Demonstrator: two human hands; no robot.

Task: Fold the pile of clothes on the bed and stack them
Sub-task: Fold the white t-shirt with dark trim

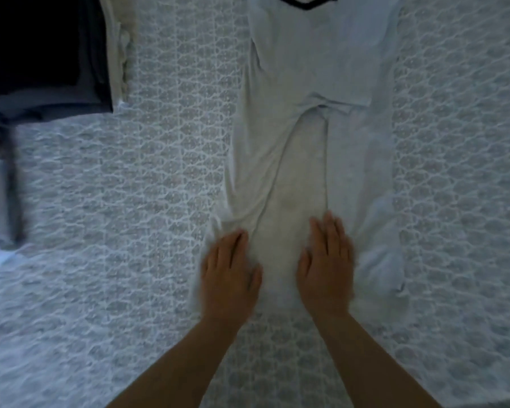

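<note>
White shirt [312, 83] lies flat on the bed [130, 290], centre-right, long axis running straight away from the person, dark-trimmed collar [305, 2] at the far end, hem at the near end. Both long sides are folded inward, leaving a narrow gap down the lower middle where the under layer shows. Left hand [228, 272] rests palm down on the near left flap, fingers straight and together, holding nothing. Right hand [326, 260] lies flat on the near right flap, fingers straight, holding nothing. Hands are near each other, apart, either side of the gap. Stack [42, 54] of folded dark clothes sits far left, with a pale piece along its right edge. Bed cover is pale with a lace-like pattern. Dim light, some blur.
</note>
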